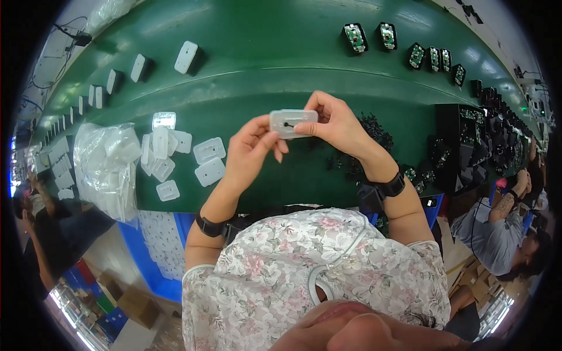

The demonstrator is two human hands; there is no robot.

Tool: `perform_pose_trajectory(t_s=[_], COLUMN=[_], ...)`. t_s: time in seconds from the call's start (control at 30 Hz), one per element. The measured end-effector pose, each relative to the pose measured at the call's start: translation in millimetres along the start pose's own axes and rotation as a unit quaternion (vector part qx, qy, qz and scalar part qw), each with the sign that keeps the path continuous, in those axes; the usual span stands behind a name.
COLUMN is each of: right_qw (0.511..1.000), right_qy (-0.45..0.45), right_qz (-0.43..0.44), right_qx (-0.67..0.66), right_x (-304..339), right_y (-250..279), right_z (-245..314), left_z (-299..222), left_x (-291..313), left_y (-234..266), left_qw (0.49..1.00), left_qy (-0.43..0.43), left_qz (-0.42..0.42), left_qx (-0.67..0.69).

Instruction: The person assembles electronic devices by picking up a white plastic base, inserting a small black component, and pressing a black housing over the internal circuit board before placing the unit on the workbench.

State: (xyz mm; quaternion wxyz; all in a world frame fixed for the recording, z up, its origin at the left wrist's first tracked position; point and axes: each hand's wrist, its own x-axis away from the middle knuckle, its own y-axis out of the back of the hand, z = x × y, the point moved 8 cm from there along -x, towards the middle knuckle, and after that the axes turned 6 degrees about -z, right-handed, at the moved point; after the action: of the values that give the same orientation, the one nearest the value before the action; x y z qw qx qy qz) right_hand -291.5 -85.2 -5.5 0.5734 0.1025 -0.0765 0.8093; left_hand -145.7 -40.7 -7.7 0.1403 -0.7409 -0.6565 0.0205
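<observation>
A translucent white plastic cover (298, 115) with rounded corners is held up over the green table in front of me. Near its middle shows a small black piece (288, 124). My left hand (249, 145) grips the cover's left end between thumb and fingers. On the other end, my right hand (338, 124) is closed, its thumb lying across the face beside the black piece. Left of my hands lie several similar loose covers (209, 172). By my right wrist is a scattered pile of small black parts (376, 130).
A clear plastic bag (105, 161) of white parts rests at the left. White-topped cases (187, 57) line the far left; black cases with green boards (355, 38) the far right. A black box (453, 146) stands right; a blue bin (164, 285) sits below left. Co-workers flank both sides.
</observation>
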Motion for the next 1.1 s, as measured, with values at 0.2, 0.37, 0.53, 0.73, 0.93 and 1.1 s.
perform_pose_trajectory(t_s=[0.2, 0.37, 0.53, 0.73, 0.93, 1.1], right_qw=[0.736, 0.661, 0.929, 0.883, 0.812, 0.885], right_qy=[0.311, 0.09, 0.119, 0.223, 0.189, 0.311], right_qz=[-0.349, -0.256, -0.222, -0.176, -0.201, -0.092], right_qx=[0.49, 0.699, 0.273, 0.373, 0.515, 0.335], right_x=[-48, -113, -111, -62, -36, -21], right_y=[91, 131, 120, 108, 83, -4], right_z=[75, 51, 41, 28, 49, 60], left_z=[-2, -23, -32, -18, -23, -28], left_x=[-31, -50, -27, -13, -11, 4], left_y=[66, 55, 40, 36, 35, 60], left_qw=[0.954, 0.829, 0.702, 0.746, 0.77, 0.849], left_qy=[-0.017, -0.171, -0.24, -0.255, -0.285, -0.282], left_qz=[-0.151, -0.153, -0.211, -0.169, -0.116, -0.173], left_qx=[-0.259, -0.511, -0.636, -0.592, -0.559, -0.412])
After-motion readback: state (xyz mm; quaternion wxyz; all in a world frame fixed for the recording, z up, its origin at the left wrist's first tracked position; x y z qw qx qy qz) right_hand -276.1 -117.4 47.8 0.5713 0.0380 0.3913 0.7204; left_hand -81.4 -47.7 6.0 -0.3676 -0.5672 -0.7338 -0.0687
